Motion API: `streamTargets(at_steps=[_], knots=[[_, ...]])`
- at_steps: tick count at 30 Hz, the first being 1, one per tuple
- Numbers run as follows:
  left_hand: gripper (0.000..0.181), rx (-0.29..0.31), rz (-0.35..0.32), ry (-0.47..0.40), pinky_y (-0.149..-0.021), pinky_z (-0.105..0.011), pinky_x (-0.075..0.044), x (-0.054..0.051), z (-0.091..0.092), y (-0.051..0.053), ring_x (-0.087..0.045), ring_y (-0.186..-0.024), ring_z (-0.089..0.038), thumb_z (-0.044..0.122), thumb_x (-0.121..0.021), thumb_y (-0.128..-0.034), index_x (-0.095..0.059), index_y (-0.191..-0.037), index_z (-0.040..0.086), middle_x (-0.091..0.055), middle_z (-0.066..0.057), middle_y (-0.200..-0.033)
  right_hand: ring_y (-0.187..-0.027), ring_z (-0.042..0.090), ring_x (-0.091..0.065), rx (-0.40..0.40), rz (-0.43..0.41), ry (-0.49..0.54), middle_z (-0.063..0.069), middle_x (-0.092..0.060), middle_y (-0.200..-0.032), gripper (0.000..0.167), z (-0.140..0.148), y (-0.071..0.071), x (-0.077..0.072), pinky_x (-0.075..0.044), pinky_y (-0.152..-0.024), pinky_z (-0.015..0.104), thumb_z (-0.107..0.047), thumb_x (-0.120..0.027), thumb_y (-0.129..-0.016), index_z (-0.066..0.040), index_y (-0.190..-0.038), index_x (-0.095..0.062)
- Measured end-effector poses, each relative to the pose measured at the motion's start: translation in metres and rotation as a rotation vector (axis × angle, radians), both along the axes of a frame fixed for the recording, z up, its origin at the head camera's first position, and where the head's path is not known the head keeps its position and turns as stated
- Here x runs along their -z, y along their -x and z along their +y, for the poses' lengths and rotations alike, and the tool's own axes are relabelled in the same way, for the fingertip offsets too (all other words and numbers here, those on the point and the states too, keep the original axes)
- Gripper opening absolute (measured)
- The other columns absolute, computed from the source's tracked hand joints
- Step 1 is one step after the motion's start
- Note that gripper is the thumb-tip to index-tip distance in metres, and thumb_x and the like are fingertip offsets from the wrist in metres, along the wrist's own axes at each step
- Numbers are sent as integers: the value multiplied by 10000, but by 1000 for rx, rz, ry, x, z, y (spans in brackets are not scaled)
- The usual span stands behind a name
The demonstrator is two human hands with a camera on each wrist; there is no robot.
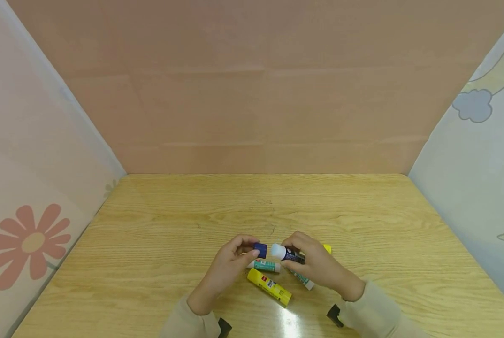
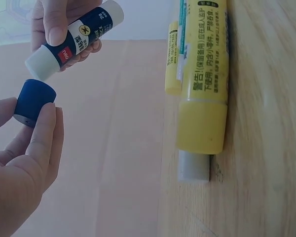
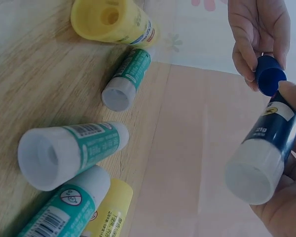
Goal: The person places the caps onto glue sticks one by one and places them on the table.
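My left hand [image 1: 224,267] pinches a dark blue cap [image 1: 260,250] between thumb and fingers. A glue stick [image 1: 293,256] with a dark blue label and a white end is gripped in my right hand [image 1: 315,264]. The white end points toward the cap, with a small gap between them in the head view. In the left wrist view the cap [image 2: 34,101] is just below that end of the glue stick [image 2: 81,37]. The open side of the cap [image 3: 270,79] shows in the right wrist view.
Below the hands, a yellow glue stick [image 1: 270,287] lies on the wooden table [image 1: 150,234]. Green-labelled glue sticks [image 3: 81,148] lie around it, and another yellow one [image 1: 327,248] is partly hidden behind my right hand. Wall panels [image 1: 252,103] enclose the back and sides.
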State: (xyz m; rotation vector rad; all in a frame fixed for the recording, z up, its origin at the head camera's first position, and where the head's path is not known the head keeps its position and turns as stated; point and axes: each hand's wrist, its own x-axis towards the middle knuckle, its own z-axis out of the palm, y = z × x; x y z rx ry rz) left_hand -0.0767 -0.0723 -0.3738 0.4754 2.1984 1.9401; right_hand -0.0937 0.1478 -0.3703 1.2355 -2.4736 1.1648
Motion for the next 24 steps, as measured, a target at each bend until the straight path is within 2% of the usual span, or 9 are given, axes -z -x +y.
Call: streamTargets(at_steps=[5, 12, 24], knots=[[322, 5, -13, -14, -708, -207, -454, 1, 0, 1, -493, -911, -188, 186, -525, -866, -489, -1106, -26, -522, -92, -1033, -711, 49, -444, -3, 12, -2, -40, -500, -879, 226, -1, 0, -1, -447, -556, 185, -83, -657, -757, -85, -947, -535], [321, 11, -27, -18, -746, -320, -469, 0, 1, 0, -495, -913, -201, 189, -529, -866, -488, -1104, -23, -526, -87, -1022, -708, 55, -441, -24, 10, 10, -31, -499, -880, 256, -1, -1, -2, -444, -554, 182, -40, -666, -737, -83, -950, -531], [306, 23, -6, -26, -719, -211, -455, -1, 3, -3, -488, -913, -196, 167, -522, -869, -485, -1099, -30, -516, -104, -1044, -714, 64, -445, -33, -13, 15, -25, -506, -882, 219, -3, -2, -2, -448, -556, 195, -88, -653, -763, -89, -952, -540]])
